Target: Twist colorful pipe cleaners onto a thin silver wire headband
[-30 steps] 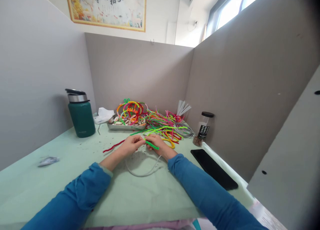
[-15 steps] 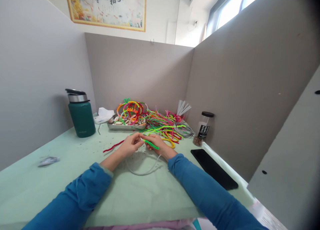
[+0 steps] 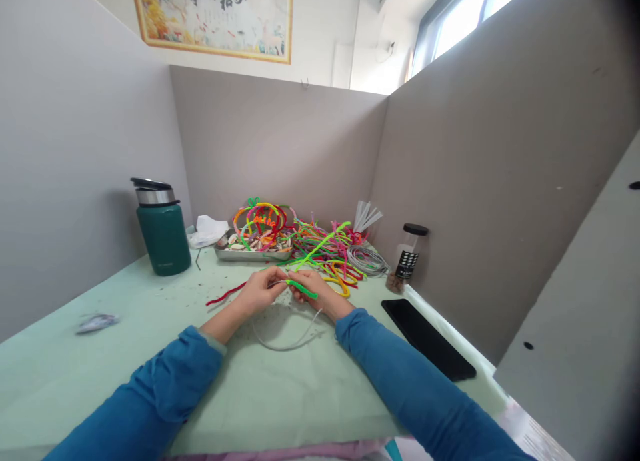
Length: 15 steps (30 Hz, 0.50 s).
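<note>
My left hand (image 3: 261, 290) is closed in a pinch on a thin grey wire (image 3: 286, 349), which hangs below both hands in an open loop. Touching its fingertips, my right hand (image 3: 323, 294) is closed around a bright green pipe cleaner (image 3: 303, 289) that lies along the wire's end. From between the fingers a yellow-green pipe cleaner length (image 3: 323, 245) sticks up and slants to the right. The exact grip at the fingertips is partly hidden. A red pipe cleaner (image 3: 225, 294) lies on the table by my left wrist.
Behind the hands are a metal tray (image 3: 255, 254) with bent pipe-cleaner rings and a heap of coloured pipe cleaners (image 3: 325, 237). A coil of grey wire (image 3: 369, 261), a jar (image 3: 404, 261) and a black phone-like slab (image 3: 429, 337) lie rightward; a green bottle (image 3: 164, 234) stands left.
The yellow-green pipe cleaner length has swung from lying low over the heap to pointing up and right. My hands have stayed nearly in place.
</note>
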### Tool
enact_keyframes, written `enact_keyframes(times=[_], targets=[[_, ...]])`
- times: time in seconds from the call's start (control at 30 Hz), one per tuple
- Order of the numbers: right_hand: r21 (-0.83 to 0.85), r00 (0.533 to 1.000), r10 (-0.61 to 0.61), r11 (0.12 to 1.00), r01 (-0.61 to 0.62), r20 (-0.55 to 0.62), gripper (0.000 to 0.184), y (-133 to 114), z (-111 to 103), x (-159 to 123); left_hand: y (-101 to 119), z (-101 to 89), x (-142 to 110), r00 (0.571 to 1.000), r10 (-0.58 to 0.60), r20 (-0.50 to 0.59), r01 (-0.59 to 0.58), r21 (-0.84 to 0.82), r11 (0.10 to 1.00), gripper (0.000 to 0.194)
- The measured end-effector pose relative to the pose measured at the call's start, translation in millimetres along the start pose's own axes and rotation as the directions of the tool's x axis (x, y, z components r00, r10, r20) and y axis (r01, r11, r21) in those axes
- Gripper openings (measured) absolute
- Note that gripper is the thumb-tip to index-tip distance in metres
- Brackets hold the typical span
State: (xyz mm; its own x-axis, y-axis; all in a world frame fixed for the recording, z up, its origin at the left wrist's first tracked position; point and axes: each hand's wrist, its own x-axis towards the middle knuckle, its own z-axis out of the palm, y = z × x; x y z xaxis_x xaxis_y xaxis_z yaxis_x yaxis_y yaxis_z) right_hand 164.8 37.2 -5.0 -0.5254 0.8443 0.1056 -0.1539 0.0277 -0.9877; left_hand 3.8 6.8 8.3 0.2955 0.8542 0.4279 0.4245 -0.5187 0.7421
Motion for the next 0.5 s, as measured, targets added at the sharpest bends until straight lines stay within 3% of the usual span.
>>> enact_keyframes(times=[0.33,0.5], targets=[[-0.033,0.998,0.015,0.999,-0.013,0.068,0.040,-3.0,-5.0,-3.3,-2.3,-2.3,0.1,1.000,-0.017,-0.021,0.019,0.105,0.994,0.022],[-0.057,0.992,-0.014,0.998,0.021,0.127,0.035,-4.8,-7.8,-6.5,-3.5,-3.6,1.1,0.999,-0.040,0.010,0.037,0.179,0.983,0.023]])
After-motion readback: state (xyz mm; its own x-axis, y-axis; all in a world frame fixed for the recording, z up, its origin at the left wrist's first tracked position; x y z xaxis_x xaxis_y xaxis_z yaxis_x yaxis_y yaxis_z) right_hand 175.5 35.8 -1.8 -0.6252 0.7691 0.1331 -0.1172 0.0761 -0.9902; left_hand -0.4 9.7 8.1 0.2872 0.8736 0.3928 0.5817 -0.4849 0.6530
